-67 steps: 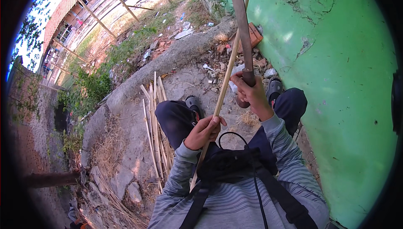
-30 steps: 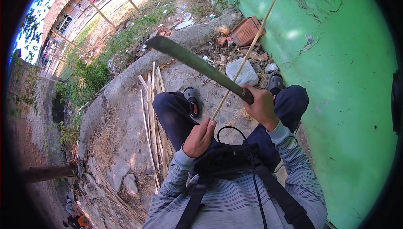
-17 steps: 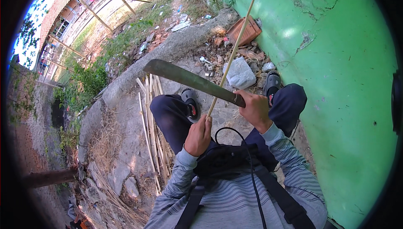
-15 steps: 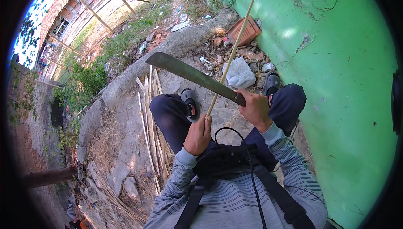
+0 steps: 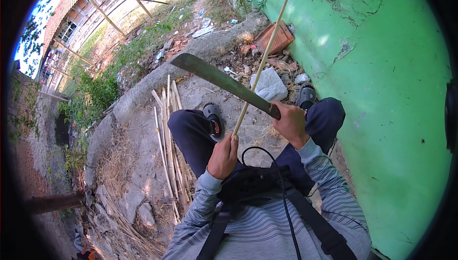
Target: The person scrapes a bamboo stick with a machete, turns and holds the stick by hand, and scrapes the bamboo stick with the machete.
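My left hand [image 5: 223,157] is closed round the lower end of a long, thin bamboo strip [image 5: 265,56], which slants up and away to the right. In my right hand [image 5: 289,125] is the handle end of a machete [image 5: 220,81], the handle itself mostly hidden by the fingers. The dark, broad blade points up to the left and crosses the strip a little above my left hand. Blade and strip appear to touch there. Both hands are in front of my body, between my bent knees.
Split bamboo strips [image 5: 171,141] lie on the ground left of my leg. A pale stone block [image 5: 269,84] sits between my feet, with rubble and an orange-brown broken tile [image 5: 275,38] beyond. A green wall [image 5: 391,117] stands close on the right; a low concrete kerb [image 5: 143,88] curves at left.
The machete blade has shifted slightly to the right and its tip looks a little turned. Both hands keep their holds, and the strip stays nearly in place.
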`<state>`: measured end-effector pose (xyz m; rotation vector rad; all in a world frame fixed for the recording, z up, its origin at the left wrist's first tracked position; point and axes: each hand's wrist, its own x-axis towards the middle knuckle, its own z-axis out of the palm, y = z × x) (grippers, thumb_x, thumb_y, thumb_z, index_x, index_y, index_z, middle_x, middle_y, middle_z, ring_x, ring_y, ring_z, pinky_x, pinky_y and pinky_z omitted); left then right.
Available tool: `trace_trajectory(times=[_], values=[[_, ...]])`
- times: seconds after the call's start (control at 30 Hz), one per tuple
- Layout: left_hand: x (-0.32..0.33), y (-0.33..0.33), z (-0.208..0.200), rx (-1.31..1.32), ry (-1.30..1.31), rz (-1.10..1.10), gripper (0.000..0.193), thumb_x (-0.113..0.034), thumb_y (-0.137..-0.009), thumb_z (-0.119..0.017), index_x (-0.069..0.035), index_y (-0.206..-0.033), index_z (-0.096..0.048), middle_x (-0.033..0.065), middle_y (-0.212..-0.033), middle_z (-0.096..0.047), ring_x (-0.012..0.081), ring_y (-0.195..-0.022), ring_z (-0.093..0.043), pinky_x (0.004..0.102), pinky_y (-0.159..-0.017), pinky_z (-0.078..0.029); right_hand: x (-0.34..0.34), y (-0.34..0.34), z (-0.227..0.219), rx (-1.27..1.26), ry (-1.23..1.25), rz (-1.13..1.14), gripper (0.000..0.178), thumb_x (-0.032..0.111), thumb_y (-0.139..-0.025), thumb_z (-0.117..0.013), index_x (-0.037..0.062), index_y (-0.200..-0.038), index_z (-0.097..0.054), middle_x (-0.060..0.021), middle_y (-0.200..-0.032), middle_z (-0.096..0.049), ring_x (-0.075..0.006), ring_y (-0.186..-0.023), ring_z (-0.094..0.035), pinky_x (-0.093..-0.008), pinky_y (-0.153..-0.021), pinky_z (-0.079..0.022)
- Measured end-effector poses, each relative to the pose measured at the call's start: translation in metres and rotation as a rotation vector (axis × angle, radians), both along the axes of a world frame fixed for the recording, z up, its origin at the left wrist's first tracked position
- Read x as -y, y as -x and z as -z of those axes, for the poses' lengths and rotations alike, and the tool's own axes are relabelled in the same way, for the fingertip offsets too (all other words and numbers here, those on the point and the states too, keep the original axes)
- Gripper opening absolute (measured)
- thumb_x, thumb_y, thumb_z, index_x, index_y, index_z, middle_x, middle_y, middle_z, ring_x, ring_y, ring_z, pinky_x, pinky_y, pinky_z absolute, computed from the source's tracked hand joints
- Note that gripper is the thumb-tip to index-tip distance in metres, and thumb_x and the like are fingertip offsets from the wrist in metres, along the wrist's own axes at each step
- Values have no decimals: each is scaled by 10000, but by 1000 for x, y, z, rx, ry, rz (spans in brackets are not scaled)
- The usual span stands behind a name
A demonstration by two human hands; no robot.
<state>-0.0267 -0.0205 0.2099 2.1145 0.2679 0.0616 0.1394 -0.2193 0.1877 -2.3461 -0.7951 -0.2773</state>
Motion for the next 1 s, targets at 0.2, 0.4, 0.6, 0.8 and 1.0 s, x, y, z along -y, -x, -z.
trace_trajectory(times=[0.2, 0.4, 0.6, 0.8, 1.0], values=[[4, 2, 10, 125, -166, -2, 170, -170, -1074, -526, -3, -1074, -560, 249, -735, -562, 465, -703, -552, 541, -657, -403, 2, 9, 2, 6, 49, -78, 281, 84, -735, -741, 129, -1009, -697, -130, -784, -716, -362, -712, -711, -465, -607, -529], [7, 23, -2, 109, -219, -11, 145, -155, -1063, -549, -10, -1071, -563, 236, -735, -581, 444, -685, -557, 527, -659, -419, 14, -42, -11, 40, 82, 152, 243, 95, -759, -742, 135, -996, -703, -128, -750, -704, -360, -687, -707, -483, -624, -533], [5, 17, 13, 225, -290, -21, 128, -131, -1055, -558, -3, -1061, -562, 242, -730, -577, 446, -678, -557, 523, -651, -420, 5, 2, 11, 43, 29, -47, 230, 103, -766, -741, 136, -992, -707, -117, -732, -695, -351, -680, -707, -479, -613, -530], [4, 30, -11, 132, -154, -24, 130, -116, -1060, -531, 6, -1025, -553, 263, -681, -540, 464, -615, -561, 529, -568, -396, 4, -38, -20, 81, 46, -6, 175, 122, -781, -747, 130, -946, -689, -93, -718, -696, -327, -651, -709, -453, -589, -532], [0, 36, -14, 71, -116, -43, 141, -100, -1059, -516, 15, -986, -552, 268, -672, -533, 473, -613, -566, 538, -563, -386, -1, -43, -24, 81, 22, 11, 186, 78, -777, -718, 110, -959, -694, -123, -684, -666, -359, -645, -690, -460, -576, -515]])
